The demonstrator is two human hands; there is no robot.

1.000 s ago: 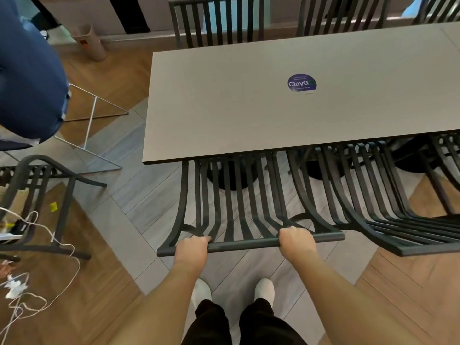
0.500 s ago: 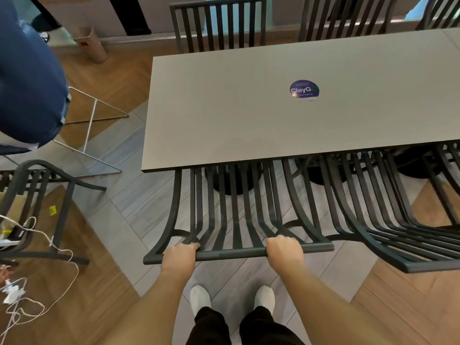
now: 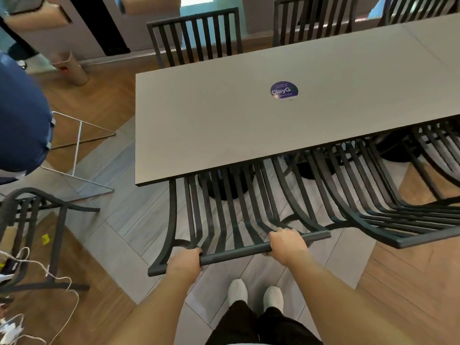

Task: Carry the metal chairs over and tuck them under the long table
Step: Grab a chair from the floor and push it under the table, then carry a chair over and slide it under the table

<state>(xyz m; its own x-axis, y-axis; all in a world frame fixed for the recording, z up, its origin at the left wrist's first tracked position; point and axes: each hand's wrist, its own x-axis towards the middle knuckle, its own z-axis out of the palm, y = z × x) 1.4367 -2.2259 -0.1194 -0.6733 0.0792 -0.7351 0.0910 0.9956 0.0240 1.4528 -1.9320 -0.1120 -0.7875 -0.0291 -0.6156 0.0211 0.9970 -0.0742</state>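
we stand at the near long edge of the long table [image 3: 249,125], both hands on the top rail of a black metal chair [image 3: 224,215]. our left hand [image 3: 185,263] wraps the rail near its left end, fingers curled over the bar; our right hand [image 3: 288,244] grips it closer to the right end in the same way. the chair's slatted back slopes away from us and its seat lies hidden beneath the tabletop. just to its right a second chair [image 3: 368,202] sits partly under the same edge, touching or nearly touching ours. a round purple sticker [image 3: 284,90] lies on the tabletop. across the table two more chairs [image 3: 196,36] face us. at our left another chair [image 3: 32,220] stands apart beside white cables [image 3: 62,282].
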